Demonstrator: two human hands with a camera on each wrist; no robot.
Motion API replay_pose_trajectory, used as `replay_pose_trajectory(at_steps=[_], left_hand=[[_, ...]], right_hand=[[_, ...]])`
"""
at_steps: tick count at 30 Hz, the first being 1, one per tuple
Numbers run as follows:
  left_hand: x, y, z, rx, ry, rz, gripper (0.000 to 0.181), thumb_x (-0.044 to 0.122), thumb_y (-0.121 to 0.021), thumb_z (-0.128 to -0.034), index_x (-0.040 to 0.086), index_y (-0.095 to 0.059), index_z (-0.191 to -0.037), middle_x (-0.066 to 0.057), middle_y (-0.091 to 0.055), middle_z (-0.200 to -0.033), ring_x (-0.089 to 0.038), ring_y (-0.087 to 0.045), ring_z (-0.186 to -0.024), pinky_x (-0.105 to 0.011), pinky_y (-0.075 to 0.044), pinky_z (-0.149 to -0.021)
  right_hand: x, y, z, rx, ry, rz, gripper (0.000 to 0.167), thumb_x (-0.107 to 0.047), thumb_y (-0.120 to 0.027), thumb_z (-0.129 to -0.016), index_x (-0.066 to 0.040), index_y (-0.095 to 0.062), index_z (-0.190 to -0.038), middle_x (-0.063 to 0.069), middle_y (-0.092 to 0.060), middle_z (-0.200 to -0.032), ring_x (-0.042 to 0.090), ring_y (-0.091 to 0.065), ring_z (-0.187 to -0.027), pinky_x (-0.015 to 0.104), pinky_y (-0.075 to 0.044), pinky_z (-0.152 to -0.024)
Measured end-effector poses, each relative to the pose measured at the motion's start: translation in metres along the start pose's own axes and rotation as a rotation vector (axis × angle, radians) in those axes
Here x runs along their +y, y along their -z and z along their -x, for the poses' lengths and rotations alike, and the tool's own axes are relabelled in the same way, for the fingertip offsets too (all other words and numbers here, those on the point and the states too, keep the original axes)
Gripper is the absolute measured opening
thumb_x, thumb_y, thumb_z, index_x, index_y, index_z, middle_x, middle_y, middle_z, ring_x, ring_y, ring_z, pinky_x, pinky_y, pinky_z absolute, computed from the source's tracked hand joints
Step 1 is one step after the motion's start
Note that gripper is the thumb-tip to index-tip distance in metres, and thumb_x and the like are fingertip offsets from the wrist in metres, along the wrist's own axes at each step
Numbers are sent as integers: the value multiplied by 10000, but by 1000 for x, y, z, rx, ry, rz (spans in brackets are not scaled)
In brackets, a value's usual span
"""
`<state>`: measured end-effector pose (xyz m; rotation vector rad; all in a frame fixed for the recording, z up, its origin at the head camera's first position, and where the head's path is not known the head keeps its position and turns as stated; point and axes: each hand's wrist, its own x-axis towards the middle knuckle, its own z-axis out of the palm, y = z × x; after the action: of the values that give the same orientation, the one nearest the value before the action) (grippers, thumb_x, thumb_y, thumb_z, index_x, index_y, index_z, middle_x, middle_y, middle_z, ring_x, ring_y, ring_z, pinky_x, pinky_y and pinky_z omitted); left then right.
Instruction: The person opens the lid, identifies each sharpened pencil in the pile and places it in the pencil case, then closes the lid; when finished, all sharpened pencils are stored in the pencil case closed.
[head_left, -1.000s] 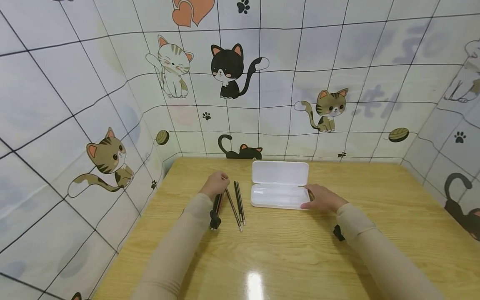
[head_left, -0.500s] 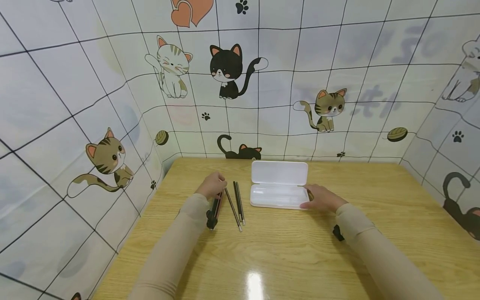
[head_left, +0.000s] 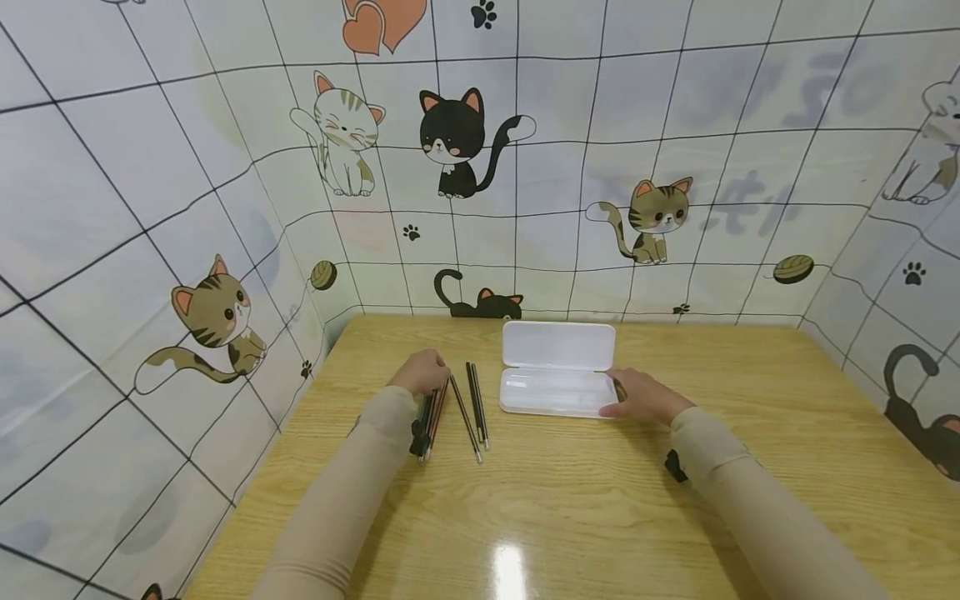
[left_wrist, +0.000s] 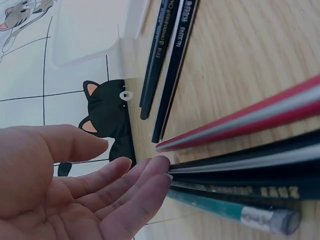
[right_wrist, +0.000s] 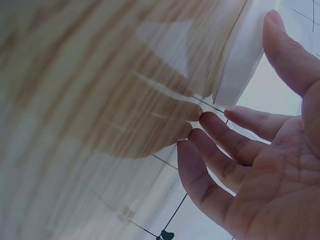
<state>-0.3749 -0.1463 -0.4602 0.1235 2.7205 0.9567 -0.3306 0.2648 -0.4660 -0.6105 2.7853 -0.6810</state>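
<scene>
In the left wrist view several pencils lie side by side: a red one, black ones and a teal one with an eraser end. The fingertips of my left hand touch the ends of the black pencils, thumb apart and fingers loosely extended. Beside that group, other dark pencils lie on the table. A white case stands open, lid raised toward the wall. At its right end rests my right hand; the right wrist view shows its relaxed fingers by the case's edge.
The wooden table meets a wall covering printed with cats and grid lines at the back and sides. Dark wrist devices sit under both sleeves, the right one clearly visible.
My left hand has moved slightly left and toward me, and the pencils beneath it have spread, with the red one showing more. The right hand and the case stay where they were.
</scene>
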Motion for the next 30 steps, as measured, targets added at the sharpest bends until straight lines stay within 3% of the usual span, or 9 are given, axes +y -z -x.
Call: replay_pose_trajectory(at_steps=[3, 11, 13, 15, 17, 19, 24, 26, 30], left_hand=[[0, 0, 1, 5, 20, 0, 246, 157, -528, -1037, -45, -661, -1080, -31, -559, -667, -134, -506, -552, -293, -509, -616], [3, -10, 8, 34, -4, -62, 554, 65, -516, -1035, 130, -391, -498, 32, -421, -452, -96, -330, -405, -230, -370, -424], [7, -12, 12, 35, 16, -66, 476, 36, -490, -1037, 47, -504, -561, -45, -602, -581, -103, -380, -418, -226, -386, -415], [10, -12, 13, 22, 52, -34, 305, 12, -480, -1033, -78, -663, -806, -174, -732, -945, -121, -473, -476, -228, -428, -424], [12, -11, 14, 1, 69, 1, 260, 7, -469, -1037, -144, -650, -1147, -257, -648, -1252, -135, -537, -565, -239, -473, -457], [13, -10, 16, -23, 72, 33, 291, -20, -485, -1013, -154, -599, -1245, -257, -506, -1464, -139, -518, -598, -244, -483, -490], [16, -10, 23, -48, 52, 24, 278, -50, -561, -960, -117, -626, -1222, -228, -554, -1422, -180, -644, -709, -291, -540, -613], [17, -12, 26, -40, 47, 29, 413, -47, -619, -949, -74, -577, -1359, -240, -574, -1385, -271, -712, -883, -336, -586, -708], [17, -18, 31, -5, 31, 40, 513, -45, -714, -897, -71, -550, -1382, -244, -611, -1315, -329, -680, -1037, -373, -593, -770]], right_hand=[[-1, 0, 0, -2, 2, -3, 868, -381, -760, -917, 158, -367, -1472, 384, -395, -1479, 555, -356, -1374, 644, -313, -1113], [0, 0, -1, 1, 5, 1, 853, -358, -756, -925, 162, -361, -1473, 383, -398, -1478, 554, -365, -1370, 640, -324, -1109], [1, 0, -1, 3, 13, 7, 847, -359, -753, -928, 163, -365, -1470, 385, -405, -1471, 554, -373, -1364, 639, -329, -1106], [1, -1, -1, 8, 17, 7, 836, -349, -754, -928, 163, -371, -1467, 384, -412, -1466, 553, -380, -1360, 638, -333, -1104], [0, -1, 0, 8, 12, 10, 836, -347, -755, -928, 164, -371, -1467, 386, -410, -1467, 555, -378, -1361, 639, -331, -1105], [0, -1, 0, 6, 6, 7, 840, -349, -756, -927, 163, -369, -1469, 386, -406, -1471, 554, -374, -1364, 639, -331, -1105], [1, -1, 0, -1, -2, 3, 859, -367, -757, -923, 161, -363, -1473, 383, -402, -1475, 553, -371, -1366, 639, -337, -1101], [1, -2, 0, -3, 0, 3, 864, -373, -757, -922, 161, -361, -1474, 382, -404, -1474, 552, -373, -1365, 637, -341, -1099], [2, -2, -1, 0, 4, 7, 865, -376, -761, -917, 162, -368, -1469, 383, -409, -1470, 554, -378, -1360, 639, -342, -1097]])
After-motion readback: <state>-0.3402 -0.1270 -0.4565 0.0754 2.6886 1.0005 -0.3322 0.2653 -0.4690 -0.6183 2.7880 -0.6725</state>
